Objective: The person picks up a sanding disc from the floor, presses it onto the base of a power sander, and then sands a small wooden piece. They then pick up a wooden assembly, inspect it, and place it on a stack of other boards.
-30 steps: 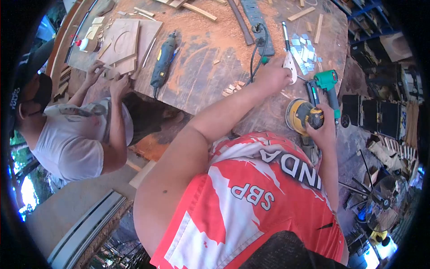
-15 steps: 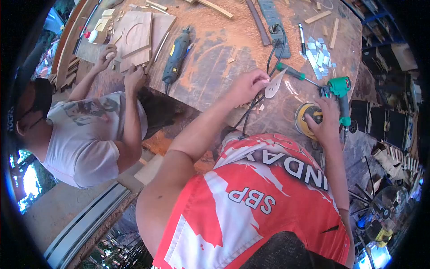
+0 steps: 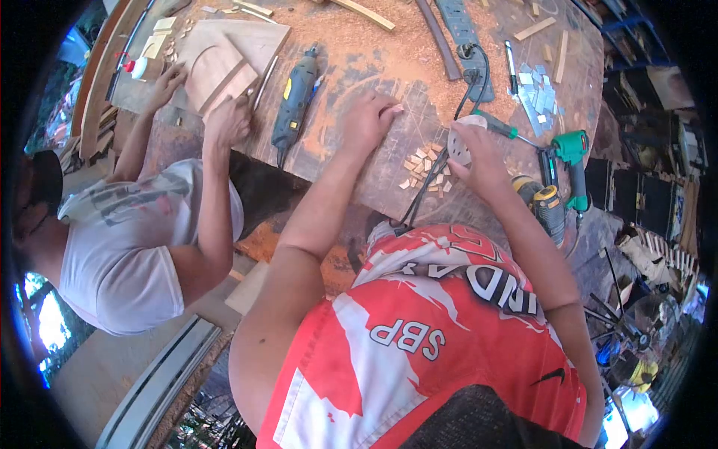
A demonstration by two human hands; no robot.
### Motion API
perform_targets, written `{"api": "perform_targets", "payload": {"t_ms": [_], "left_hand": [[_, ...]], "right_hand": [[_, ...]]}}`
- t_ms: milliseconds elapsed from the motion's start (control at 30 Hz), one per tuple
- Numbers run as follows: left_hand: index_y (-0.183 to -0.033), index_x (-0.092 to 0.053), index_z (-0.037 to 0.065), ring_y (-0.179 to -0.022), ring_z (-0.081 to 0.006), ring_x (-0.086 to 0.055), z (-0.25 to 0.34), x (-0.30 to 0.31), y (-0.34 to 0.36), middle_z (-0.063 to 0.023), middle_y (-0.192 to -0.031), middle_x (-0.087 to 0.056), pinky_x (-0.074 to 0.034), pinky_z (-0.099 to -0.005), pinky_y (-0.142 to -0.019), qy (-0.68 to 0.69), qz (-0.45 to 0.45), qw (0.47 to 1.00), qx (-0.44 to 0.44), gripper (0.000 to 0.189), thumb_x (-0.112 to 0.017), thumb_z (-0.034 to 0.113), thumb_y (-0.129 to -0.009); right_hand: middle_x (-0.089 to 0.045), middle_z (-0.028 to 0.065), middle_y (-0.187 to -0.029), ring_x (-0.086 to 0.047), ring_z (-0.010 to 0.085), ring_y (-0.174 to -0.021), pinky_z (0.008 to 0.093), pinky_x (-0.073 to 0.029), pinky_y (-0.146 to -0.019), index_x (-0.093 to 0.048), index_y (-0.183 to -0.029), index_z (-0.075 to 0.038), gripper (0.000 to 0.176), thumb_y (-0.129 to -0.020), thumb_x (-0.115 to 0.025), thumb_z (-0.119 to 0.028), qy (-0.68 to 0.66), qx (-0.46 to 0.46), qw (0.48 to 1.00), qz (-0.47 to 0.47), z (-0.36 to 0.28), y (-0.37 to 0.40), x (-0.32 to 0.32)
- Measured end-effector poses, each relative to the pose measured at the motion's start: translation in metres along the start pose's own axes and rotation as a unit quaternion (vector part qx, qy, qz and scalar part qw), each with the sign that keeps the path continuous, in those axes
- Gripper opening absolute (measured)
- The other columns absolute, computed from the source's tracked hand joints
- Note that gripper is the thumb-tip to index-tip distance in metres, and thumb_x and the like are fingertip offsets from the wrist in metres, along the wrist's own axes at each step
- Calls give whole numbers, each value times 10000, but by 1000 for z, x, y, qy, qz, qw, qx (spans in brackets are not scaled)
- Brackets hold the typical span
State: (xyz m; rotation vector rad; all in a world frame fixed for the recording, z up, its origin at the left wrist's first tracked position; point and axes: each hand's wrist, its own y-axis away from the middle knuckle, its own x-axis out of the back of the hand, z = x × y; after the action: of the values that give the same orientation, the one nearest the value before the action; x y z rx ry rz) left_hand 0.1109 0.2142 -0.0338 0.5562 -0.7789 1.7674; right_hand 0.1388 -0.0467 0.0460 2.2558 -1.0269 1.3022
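Note:
My left hand (image 3: 365,121) is over the workbench, fingers closed, with a small wood piece (image 3: 397,109) at its fingertips. In my right hand (image 3: 481,161) is a pale round sanding disc (image 3: 458,147) with holes, partly covered by my fingers. Between my hands, several small wood pieces (image 3: 425,166) lie in a loose pile, crossed by a black cable (image 3: 440,163). A yellow and black sander (image 3: 547,206) rests on its side to the right of my right forearm. Just beyond my right hand is a green-handled screwdriver (image 3: 497,124).
A green nailer (image 3: 572,150) stands at the right edge. Farther back are a power strip (image 3: 462,45) and pieces of shiny sheet (image 3: 535,93). A rotary tool (image 3: 295,101) lies on the left. Beside it, a co-worker (image 3: 142,239) handles a wooden panel (image 3: 217,71).
The sanding disc passed from my left hand to my right. My right hand left the sander, which now lies on its side. My left hand moved left to the small wood piece.

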Motion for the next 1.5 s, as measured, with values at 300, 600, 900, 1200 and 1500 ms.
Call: {"api": "perform_targets", "payload": {"t_ms": [300, 600, 900, 1200, 1500], "left_hand": [[-996, -686, 34, -1047, -202, -596, 16, -14, -16, -89, -1062, -645, -458, -328, -923, 387, -44, 921, -28, 167, -705, 49, -832], [-1063, -621, 33, -958, -172, -646, 39, -13, 2, -64, -1014, -679, -514, -321, -873, 553, -178, 809, 89, 175, -652, 150, -936], [-1078, -606, -2, -906, -136, -638, 121, -42, 105, -83, -989, -674, -510, -295, -837, 392, -398, 822, 109, 175, -608, 116, -948], [-1032, -625, -8, -849, -113, -616, 132, -66, 124, -73, -917, -671, -498, -283, -791, 357, -308, 865, 174, 135, -600, 91, -944], [-1120, -646, -17, -905, -104, -620, 162, -77, 154, -52, -1034, -684, -491, -279, -843, 518, -279, 734, 340, 307, -547, 252, -1008]], "right_hand": [[-641, 106, -1031, -654, 196, -922, 295, -516, -834, -483, -1332, -83, 502, -848, -543, 38, -261, -240, 924, 141, 12, 46, -9], [-644, 168, -1080, -649, 300, -1011, 387, -510, -869, -523, -1264, -71, 440, -831, -530, 10, -199, -357, 912, 23, 21, 101, -24], [-609, 173, -1074, -611, 389, -975, 457, -494, -861, -559, -1229, -101, 435, -800, -614, -53, 84, -221, 967, 90, 24, 112, -42], [-603, 85, -989, -618, 192, -852, 316, -516, -737, -650, -1088, -66, 301, -802, -741, -90, -238, -129, 958, 90, 1, 132, -25], [-656, 115, -1080, -661, 181, -889, 285, -533, -778, -683, -1092, -36, 303, -797, -742, -65, -203, -72, 972, 93, 28, 156, -31]]}}
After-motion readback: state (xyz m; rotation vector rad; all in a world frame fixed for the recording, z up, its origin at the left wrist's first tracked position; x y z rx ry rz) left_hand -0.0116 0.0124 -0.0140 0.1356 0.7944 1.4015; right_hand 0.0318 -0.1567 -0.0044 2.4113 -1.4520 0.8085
